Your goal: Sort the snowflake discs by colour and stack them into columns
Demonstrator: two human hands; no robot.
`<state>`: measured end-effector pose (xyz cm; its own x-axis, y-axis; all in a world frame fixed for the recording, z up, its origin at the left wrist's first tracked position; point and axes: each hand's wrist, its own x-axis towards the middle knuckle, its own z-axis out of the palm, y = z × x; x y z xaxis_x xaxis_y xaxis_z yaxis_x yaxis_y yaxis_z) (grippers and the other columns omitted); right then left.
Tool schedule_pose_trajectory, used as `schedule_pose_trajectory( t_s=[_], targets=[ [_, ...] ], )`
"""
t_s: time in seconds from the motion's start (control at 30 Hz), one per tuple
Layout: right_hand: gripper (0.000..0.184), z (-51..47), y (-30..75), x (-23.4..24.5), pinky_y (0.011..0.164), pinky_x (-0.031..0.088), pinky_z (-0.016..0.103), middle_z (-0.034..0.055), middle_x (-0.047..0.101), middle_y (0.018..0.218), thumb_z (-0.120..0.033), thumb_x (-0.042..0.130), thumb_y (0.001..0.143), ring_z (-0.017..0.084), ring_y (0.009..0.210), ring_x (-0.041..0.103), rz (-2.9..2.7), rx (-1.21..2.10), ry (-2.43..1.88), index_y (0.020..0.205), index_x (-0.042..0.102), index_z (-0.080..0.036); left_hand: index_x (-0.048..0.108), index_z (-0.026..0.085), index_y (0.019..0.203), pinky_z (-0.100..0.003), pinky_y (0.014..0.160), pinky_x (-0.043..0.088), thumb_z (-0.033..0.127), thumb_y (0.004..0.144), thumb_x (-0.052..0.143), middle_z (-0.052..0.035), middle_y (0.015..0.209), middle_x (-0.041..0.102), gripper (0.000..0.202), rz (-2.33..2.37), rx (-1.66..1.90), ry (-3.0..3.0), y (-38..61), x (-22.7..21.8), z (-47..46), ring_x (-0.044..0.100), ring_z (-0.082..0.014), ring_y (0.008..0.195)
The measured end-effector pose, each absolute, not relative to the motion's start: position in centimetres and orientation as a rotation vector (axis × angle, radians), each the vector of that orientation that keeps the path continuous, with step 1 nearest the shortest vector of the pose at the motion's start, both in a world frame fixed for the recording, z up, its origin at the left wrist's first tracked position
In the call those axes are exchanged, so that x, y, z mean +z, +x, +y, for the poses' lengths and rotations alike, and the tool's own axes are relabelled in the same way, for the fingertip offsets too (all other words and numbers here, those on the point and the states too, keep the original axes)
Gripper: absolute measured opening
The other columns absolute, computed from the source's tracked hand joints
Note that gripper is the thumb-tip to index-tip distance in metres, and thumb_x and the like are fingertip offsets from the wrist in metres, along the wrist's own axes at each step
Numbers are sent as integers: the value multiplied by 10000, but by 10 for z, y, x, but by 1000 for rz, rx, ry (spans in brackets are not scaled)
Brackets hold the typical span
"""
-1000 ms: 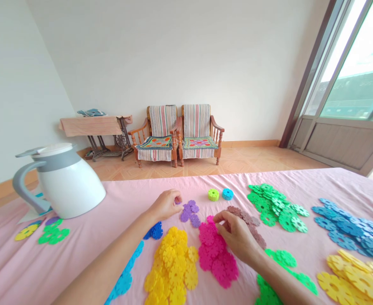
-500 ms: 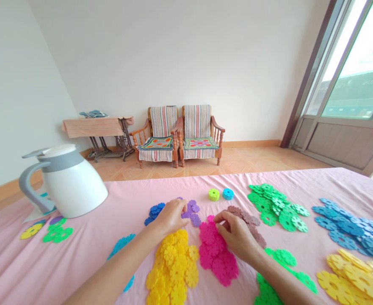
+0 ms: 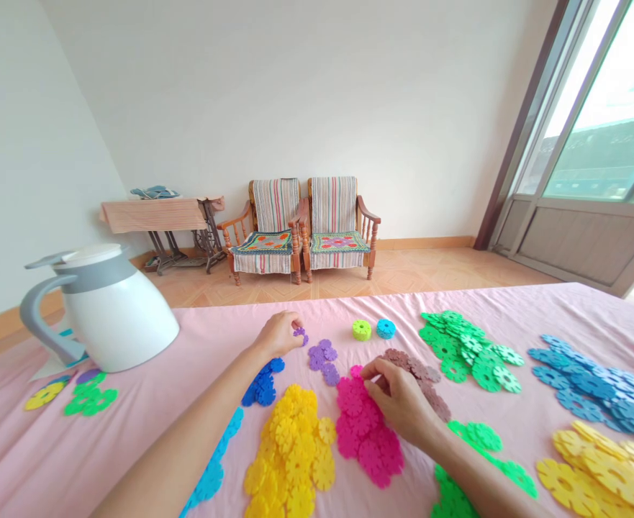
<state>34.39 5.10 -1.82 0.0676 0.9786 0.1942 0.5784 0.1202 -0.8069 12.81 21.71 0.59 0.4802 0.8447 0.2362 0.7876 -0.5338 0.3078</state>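
Note:
My left hand (image 3: pixel 278 334) pinches a small purple snowflake disc (image 3: pixel 300 333) just above the pink cloth, up and left of the little purple pile (image 3: pixel 323 360). Just below that wrist lies a dark blue pile (image 3: pixel 263 383). My right hand (image 3: pixel 397 399) rests on the upper edge of the magenta pile (image 3: pixel 368 428), fingertips touching a magenta disc; I cannot tell if it grips one. A yellow pile (image 3: pixel 295 450) lies left of the magenta one and a brown pile (image 3: pixel 422 378) just behind my right hand.
A white and grey jug (image 3: pixel 98 306) stands at far left, a few loose discs (image 3: pixel 87 396) before it. Green (image 3: pixel 471 349), blue (image 3: pixel 597 392) and yellow (image 3: pixel 605 471) piles fill the right. Two small stacks, lime (image 3: pixel 361 329) and cyan (image 3: pixel 386 329), sit mid-table. Two chairs (image 3: pixel 303 226) stand beyond.
My left hand dipped to the purple pile half a second ago, then drew back up and left holding a purple disc. My right hand stayed on the magenta pile.

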Motion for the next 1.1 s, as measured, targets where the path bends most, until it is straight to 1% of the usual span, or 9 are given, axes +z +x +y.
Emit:
schedule_pose_trajectory(
  t_s=[0.33, 0.5, 0.6, 0.67, 0.73, 0.83, 0.93, 1.1],
  targets=[
    [141, 52, 345, -21, 450, 277, 213, -36, 499, 574, -142, 437, 780, 108, 501, 476, -1613, 647, -1556, 775, 573, -177, 676, 186, 754, -240, 646, 421, 165, 639, 629, -20, 767, 646, 127, 1389, 460, 2604, 130, -8, 221, 600, -173, 722],
    [139, 52, 345, -23, 453, 277, 214, -38, 491, 567, -136, 440, 779, 111, 507, 475, -1620, 645, -1555, 782, 573, -177, 661, 165, 798, -240, 653, 421, 170, 654, 628, -36, 822, 638, 148, 1361, 480, 2616, 130, 2, 210, 592, -166, 716],
    [138, 53, 345, -23, 458, 283, 216, -37, 497, 571, -135, 443, 778, 113, 512, 482, -1622, 645, -1561, 780, 574, -178, 637, 167, 779, -226, 644, 414, 195, 687, 620, -22, 801, 632, 97, 1282, 474, 2634, 133, 9, 193, 586, -153, 708],
    [137, 53, 345, -23, 465, 294, 216, -34, 509, 582, -133, 445, 777, 114, 518, 492, -1620, 645, -1562, 781, 575, -178, 623, 176, 749, -213, 631, 406, 198, 676, 637, -1, 747, 625, 78, 1214, 440, 2645, 137, 11, 181, 585, -150, 705],
    [138, 53, 344, -22, 469, 300, 216, -32, 518, 589, -130, 447, 774, 114, 521, 498, -1618, 643, -1564, 783, 576, -178, 614, 181, 746, -209, 630, 399, 191, 648, 660, 9, 731, 618, 108, 1165, 410, 2656, 141, 9, 171, 581, -152, 711],
    [140, 53, 344, -22, 464, 296, 215, -32, 522, 586, -127, 447, 770, 113, 516, 501, -1618, 643, -1567, 781, 577, -178, 611, 180, 759, -219, 644, 392, 178, 624, 672, 2, 752, 611, 148, 1144, 400, 2664, 145, 4, 165, 571, -158, 716],
    [139, 54, 344, -23, 460, 292, 214, -33, 521, 581, -127, 449, 766, 113, 514, 503, -1618, 639, -1568, 776, 577, -179, 613, 171, 762, -227, 647, 391, 168, 624, 663, -9, 760, 608, 147, 1151, 417, 2659, 148, 0, 164, 564, -161, 717],
    [141, 54, 345, -24, 456, 296, 212, -35, 521, 574, -130, 448, 766, 113, 504, 504, -1620, 636, -1568, 780, 579, -180, 615, 173, 760, -218, 629, 398, 139, 603, 649, -3, 741, 604, 163, 1168, 456, 2632, 148, -2, 164, 565, -158, 713]
  ],
)
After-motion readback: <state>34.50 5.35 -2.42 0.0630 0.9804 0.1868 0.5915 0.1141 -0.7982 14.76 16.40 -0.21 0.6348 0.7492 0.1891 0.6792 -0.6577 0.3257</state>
